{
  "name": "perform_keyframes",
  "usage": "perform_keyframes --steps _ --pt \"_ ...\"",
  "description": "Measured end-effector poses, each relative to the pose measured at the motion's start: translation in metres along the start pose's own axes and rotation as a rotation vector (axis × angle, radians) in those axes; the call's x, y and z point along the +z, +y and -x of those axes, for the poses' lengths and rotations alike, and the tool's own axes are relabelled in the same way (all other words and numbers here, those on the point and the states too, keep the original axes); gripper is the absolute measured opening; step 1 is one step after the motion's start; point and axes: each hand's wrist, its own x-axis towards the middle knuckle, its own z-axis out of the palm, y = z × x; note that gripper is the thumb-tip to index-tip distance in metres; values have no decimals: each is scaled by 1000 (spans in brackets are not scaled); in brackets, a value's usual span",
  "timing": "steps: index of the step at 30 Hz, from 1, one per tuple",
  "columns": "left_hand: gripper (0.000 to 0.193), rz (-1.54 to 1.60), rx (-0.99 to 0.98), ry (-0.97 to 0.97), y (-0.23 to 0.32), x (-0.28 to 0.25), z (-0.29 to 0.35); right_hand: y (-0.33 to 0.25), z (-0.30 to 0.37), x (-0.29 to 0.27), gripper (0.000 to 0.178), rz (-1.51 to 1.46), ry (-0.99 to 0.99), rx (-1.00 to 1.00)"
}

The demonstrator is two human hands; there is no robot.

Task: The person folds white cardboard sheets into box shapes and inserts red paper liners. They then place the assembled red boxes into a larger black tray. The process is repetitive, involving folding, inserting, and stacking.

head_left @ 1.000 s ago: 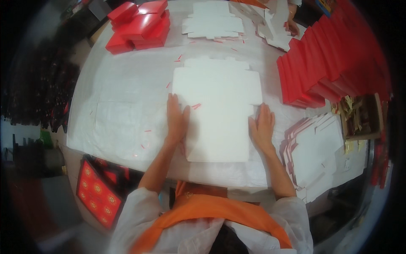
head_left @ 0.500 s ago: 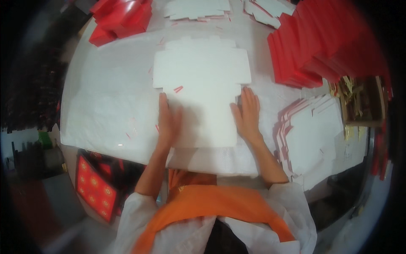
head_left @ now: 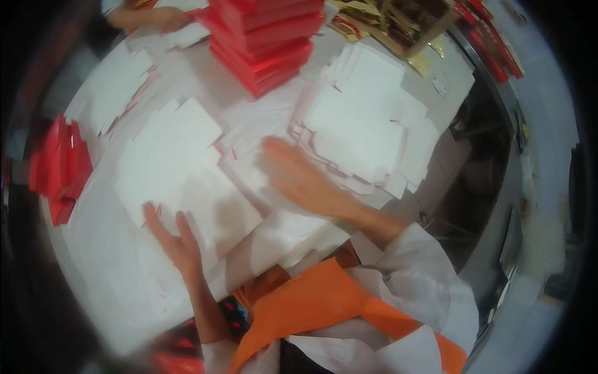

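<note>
at the left, red boxes (head_left: 59, 168) sit on the white table (head_left: 121, 280). next comes a flat white cut-out sheet (head_left: 168, 156); the left hand (head_left: 177, 246) is at its near left edge, thumb and fingers apart. farther right, the blurred right hand (head_left: 302, 184) has its fingers stretched out, just beside a pile of similar sheets (head_left: 358, 118).

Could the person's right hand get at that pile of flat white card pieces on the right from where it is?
Probably yes: the right hand, blurred but seemingly empty, is close by the white pile, and the red boxes stand farther back, out of the way.
</note>
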Motion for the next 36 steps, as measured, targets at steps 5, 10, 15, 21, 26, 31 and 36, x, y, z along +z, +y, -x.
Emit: perform_keyframes --steps 5,10,15,21,26,31,36 --pt "57 347 28 -517 87 79 -30 31 84 -120 55 471 690 383" --pt "57 467 -17 -754 121 176 -42 77 126 -157 66 -630 955 838" --pt "52 482 -92 -749 127 201 -42 79 103 -160 57 -798 706 936" --pt "47 636 -215 -756 154 162 -60 52 106 -142 45 -879 744 839" --pt "48 1037 -436 -662 156 114 -53 10 116 -103 46 -958 901 714" --pt "46 934 -112 -108 133 54 -26 -6 133 -83 45 -1030 934 608" --pt "63 1277 -651 -485 94 28 58 -45 123 -47 44 -1113 896 660"
